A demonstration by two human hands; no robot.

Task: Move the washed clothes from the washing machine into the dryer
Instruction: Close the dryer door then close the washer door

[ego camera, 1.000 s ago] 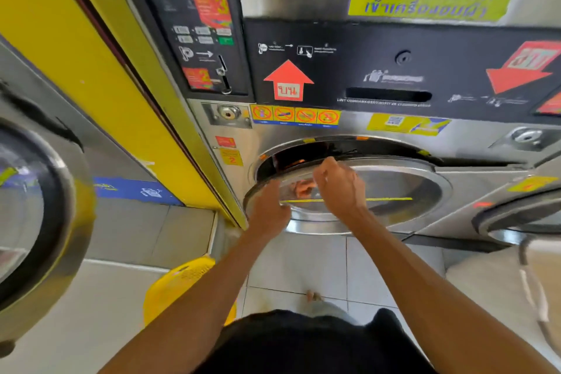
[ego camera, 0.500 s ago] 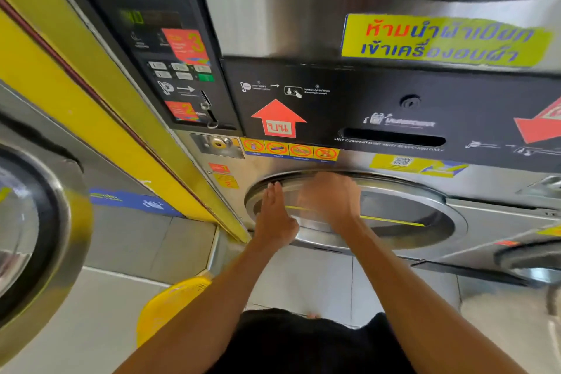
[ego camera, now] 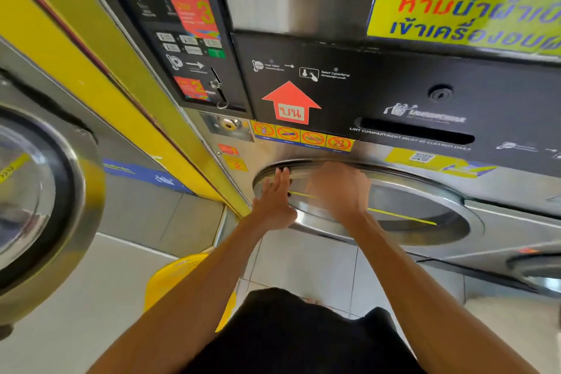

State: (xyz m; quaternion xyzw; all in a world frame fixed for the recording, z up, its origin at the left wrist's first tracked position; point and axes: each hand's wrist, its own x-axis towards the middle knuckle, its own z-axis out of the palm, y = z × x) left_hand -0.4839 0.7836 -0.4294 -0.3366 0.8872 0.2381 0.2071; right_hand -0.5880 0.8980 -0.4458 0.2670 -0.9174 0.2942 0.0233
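Two hands press on the round dryer door (ego camera: 373,209), the only view being the one from the head camera. The left hand (ego camera: 274,202) lies flat with straight fingers on the door's left rim, holding nothing. The right hand (ego camera: 338,190) rests on the glass just beside it, seen from the back and blurred, so I cannot tell whether its fingers are straight or curled. The door looks shut or nearly shut against the steel front of the dryer (ego camera: 501,194), and no clothes show through the glass or outside it; by my judgement they are inside the drum, hidden. Up and to the left sits the control panel (ego camera: 188,45) with its coin slot. At the far left stands another machine's round door (ego camera: 45,200), and a yellow basket (ego camera: 179,279) sits on the floor near the person. What could go wrong: the latch may not catch if the push is uneven, or a trapped bit of cloth at the rim could keep the door from sealing.
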